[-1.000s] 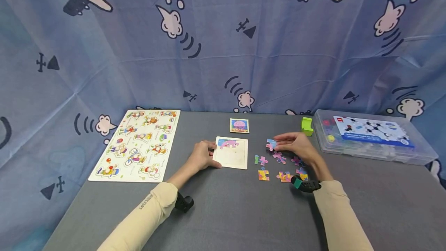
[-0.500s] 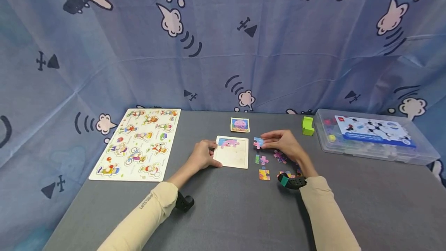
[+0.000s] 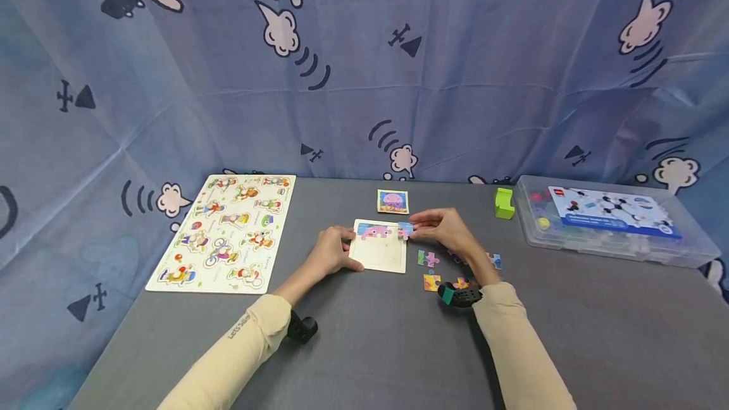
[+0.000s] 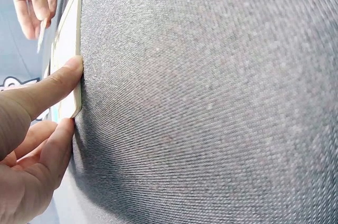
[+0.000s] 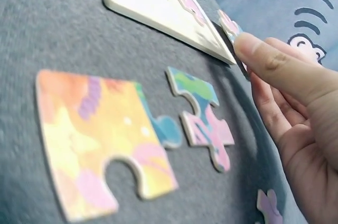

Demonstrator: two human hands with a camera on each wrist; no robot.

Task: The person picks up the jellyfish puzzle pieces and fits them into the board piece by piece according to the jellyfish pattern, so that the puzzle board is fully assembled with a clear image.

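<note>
A square white puzzle tray [image 3: 377, 259] lies mid-table, with joined pink and blue pieces [image 3: 373, 231] along its far edge. My left hand [image 3: 331, 252] grips the tray's left side; in the left wrist view the thumb [image 4: 66, 78] lies on its rim and the fingers are at its corner. Between thumb and fingers my right hand [image 3: 447, 231] pinches a blue and pink puzzle piece [image 3: 405, 230], held over the tray's far right corner. Loose pieces lie right of the tray, among them a yellow one [image 5: 105, 139] and a green and pink one [image 5: 200, 113].
Behind the tray lies a small picture card [image 3: 393, 202] with a pink figure. A large clown puzzle board [image 3: 224, 233] is at the left. At the right are a green block [image 3: 504, 204] and a clear plastic case [image 3: 615, 223]. A patterned curtain [image 3: 342, 81] hangs behind.
My right hand has carried the blue and pink puzzle piece leftward from above the loose pieces to the tray's far right corner. The left hand stays on the tray.
</note>
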